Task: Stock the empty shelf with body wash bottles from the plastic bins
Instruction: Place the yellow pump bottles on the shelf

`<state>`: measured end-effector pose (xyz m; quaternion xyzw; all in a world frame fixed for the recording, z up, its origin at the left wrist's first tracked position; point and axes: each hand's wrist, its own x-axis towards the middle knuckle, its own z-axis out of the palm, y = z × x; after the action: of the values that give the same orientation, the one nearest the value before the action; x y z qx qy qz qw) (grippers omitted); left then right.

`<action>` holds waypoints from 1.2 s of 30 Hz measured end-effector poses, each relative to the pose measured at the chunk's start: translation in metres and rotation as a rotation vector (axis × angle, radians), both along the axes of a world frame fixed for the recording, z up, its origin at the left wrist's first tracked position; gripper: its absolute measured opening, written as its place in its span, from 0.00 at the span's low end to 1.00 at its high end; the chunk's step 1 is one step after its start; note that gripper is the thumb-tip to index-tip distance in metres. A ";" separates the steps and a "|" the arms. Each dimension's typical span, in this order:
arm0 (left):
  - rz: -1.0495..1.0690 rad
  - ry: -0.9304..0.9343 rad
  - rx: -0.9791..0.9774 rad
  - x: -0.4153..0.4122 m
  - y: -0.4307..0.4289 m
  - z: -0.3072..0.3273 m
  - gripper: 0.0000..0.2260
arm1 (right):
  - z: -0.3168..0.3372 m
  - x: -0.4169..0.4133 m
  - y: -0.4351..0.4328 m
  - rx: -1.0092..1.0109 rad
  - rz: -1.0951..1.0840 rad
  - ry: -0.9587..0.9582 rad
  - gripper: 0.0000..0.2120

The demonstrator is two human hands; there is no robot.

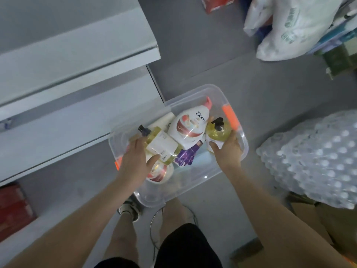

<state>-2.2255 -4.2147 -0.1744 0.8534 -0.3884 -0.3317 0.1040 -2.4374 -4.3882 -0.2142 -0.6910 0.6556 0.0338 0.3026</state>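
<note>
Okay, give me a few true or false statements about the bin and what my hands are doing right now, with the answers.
1. The left grip holds a yellow pump bottle. True.
2. The Dove bottle stands on the shelf. False: it lies in the bin.
3. The right grip is empty. False: it holds a second pump bottle.
4. A water pack sits right of the bin. True.
5. The bin is opaque blue. False: it is clear, with orange latches.
</note>
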 end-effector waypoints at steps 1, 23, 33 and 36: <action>0.052 0.013 0.004 -0.003 -0.004 -0.002 0.30 | -0.003 0.000 0.000 -0.030 -0.018 -0.015 0.43; 1.041 0.375 0.135 -0.054 -0.060 -0.033 0.41 | -0.022 -0.013 -0.013 -0.082 0.153 -0.153 0.38; 0.973 0.857 -0.059 -0.019 -0.024 0.004 0.31 | 0.035 -0.008 -0.015 0.144 0.119 -0.316 0.38; 0.870 1.005 -0.167 -0.007 -0.007 0.036 0.23 | 0.055 -0.005 -0.013 0.254 0.117 -0.387 0.39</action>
<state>-2.2325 -4.2222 -0.1382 0.6632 0.0622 -0.5855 0.4621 -2.4425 -4.4014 -0.1594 -0.6778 0.5347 0.0003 0.5047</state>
